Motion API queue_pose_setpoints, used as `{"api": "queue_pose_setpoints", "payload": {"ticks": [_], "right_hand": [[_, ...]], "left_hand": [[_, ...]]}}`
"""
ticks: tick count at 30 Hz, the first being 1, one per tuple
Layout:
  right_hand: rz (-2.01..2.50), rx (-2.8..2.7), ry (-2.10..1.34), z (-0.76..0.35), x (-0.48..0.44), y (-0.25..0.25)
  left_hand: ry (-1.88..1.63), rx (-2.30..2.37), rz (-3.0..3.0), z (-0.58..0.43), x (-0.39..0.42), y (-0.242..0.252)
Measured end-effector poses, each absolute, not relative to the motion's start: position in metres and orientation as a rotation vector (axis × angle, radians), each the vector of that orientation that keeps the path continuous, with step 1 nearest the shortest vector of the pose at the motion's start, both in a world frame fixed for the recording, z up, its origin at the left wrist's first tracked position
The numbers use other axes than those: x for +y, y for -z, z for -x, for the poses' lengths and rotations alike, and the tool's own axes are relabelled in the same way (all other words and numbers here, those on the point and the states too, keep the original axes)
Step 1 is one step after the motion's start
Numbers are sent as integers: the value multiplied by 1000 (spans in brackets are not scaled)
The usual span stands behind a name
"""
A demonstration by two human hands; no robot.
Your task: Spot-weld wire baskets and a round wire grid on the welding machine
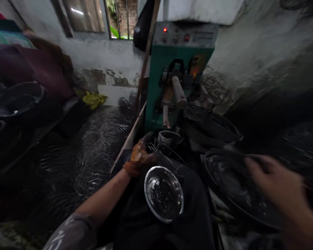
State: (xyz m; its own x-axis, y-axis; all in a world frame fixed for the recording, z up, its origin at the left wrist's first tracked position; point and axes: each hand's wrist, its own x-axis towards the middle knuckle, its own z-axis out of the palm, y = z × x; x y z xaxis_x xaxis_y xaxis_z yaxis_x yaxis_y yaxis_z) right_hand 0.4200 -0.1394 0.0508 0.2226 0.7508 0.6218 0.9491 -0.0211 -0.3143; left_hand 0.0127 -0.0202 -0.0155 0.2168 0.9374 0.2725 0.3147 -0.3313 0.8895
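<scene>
My left hand (142, 155), in a stained orange glove with dark fingers, is closed round several thin metal wires (167, 158). The wires fan out to the right, just above a shiny metal bowl (181, 205). That bowl rests tilted on my dark-clothed lap, with small dark slivers (163, 194) inside. My bare right hand (273, 177) is out to the right, over the edge of a wide dark basin (211, 173). Motion smears its fingers, so whether they grip anything is unclear.
A green machine (156, 86) with a lit red lamp and protruding rods (178, 92) stands straight ahead. Tangled wire (99, 146) heaps up on the left beside a wooden board (129, 139). Another dark basin (216, 128) sits behind the right one. Yellow plastic (94, 100) lies near the wall.
</scene>
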Motion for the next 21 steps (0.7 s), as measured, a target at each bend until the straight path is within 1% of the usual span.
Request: {"api": "queue_pose_setpoints", "payload": {"ticks": [2, 5, 7, 9, 14, 21], "right_hand": [[1583, -1782, 210, -348, -129, -31], [1312, -1860, 83, -262, -113, -13], [1210, -1895, 28, -234, -105, -9], [1148, -1928, -26, -228, -102, -6], [1199, -1961, -114, -247, -104, 3], [1525, -1931, 88, -205, -73, 17]], "left_hand": [[-1072, 1154, -1794, -19, -21, 6], [-979, 1260, -1888, -22, -23, -2], [-936, 1334, -1908, -20, -23, -3], [-935, 1421, -1862, -16, -23, -1], [-894, 1568, -1870, -15, -18, 5], [-635, 1619, -2070, -33, -20, 1]]}}
